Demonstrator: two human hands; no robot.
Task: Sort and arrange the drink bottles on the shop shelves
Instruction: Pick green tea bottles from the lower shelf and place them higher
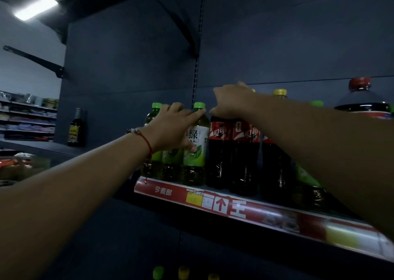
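Observation:
Several green tea bottles with green caps stand at the left end of the shelf (213, 203). My left hand (172, 126) wraps around the shoulder of the front green tea bottle (197, 143), thumb low on its label. Right of it stand dark cola bottles (243, 151) with red labels. My right hand (232, 101) rests on top of the cola bottles, covering their caps; whether it grips one is unclear. A yellow-capped bottle (279, 93) stands behind my right forearm.
A large red-capped cola bottle (362, 100) stands at the far right. A lone dark bottle (76, 128) sits on the left shelf section. Green and yellow caps (183, 272) show on the shelf below. Brackets jut out overhead. Further shop shelves lie far left.

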